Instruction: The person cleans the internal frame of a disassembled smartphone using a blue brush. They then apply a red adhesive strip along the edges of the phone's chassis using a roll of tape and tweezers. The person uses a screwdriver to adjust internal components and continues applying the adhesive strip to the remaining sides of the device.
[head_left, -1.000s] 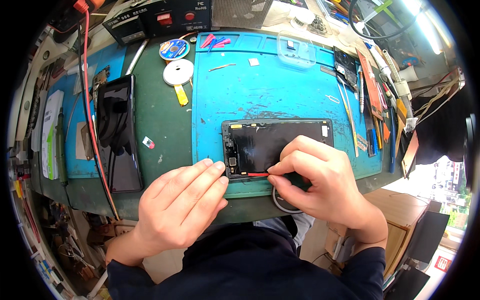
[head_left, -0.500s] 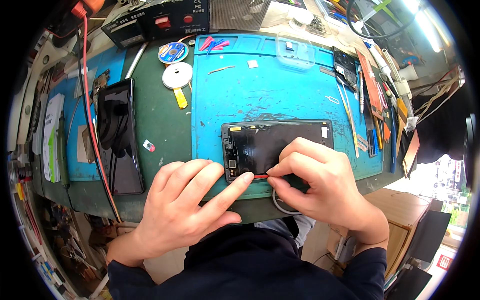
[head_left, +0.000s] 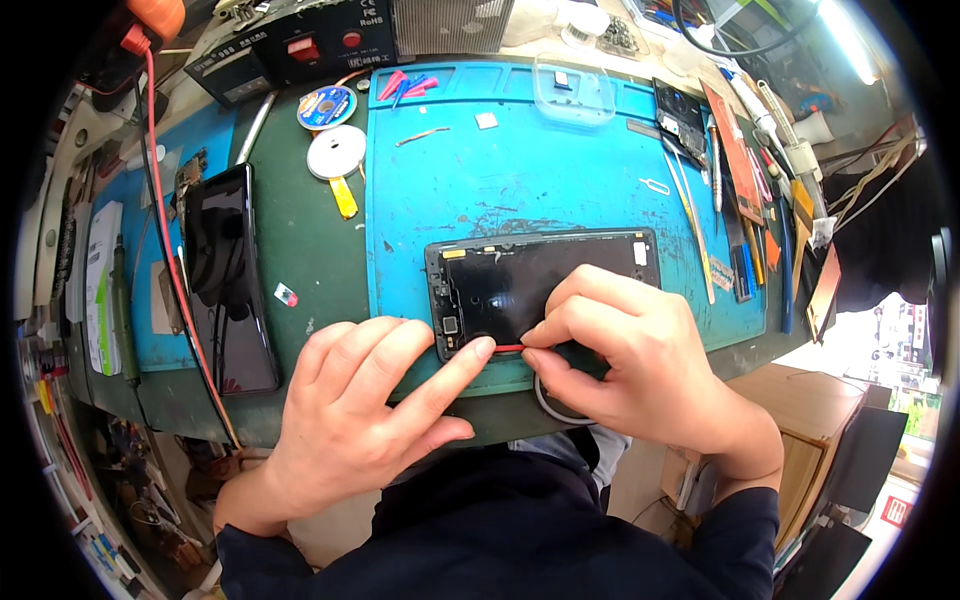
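My right grip (head_left: 632,352) pinches the red strip (head_left: 508,348) along the near edge of the black phone frame (head_left: 500,287); my left grip (head_left: 365,400) holds nothing, its index fingertip at the strip's other end. An uneven tug could skew or crease it.

The phone frame (head_left: 510,285) lies on the mat (head_left: 570,190), before a box (head_left: 585,106), right of a handset (head_left: 228,290).

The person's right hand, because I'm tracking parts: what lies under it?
Part of the black phone-like device lies under the right hand, with the blue mat below. A red strip shows up to the hand's pinch. The device's lower right corner is covered, unseen.
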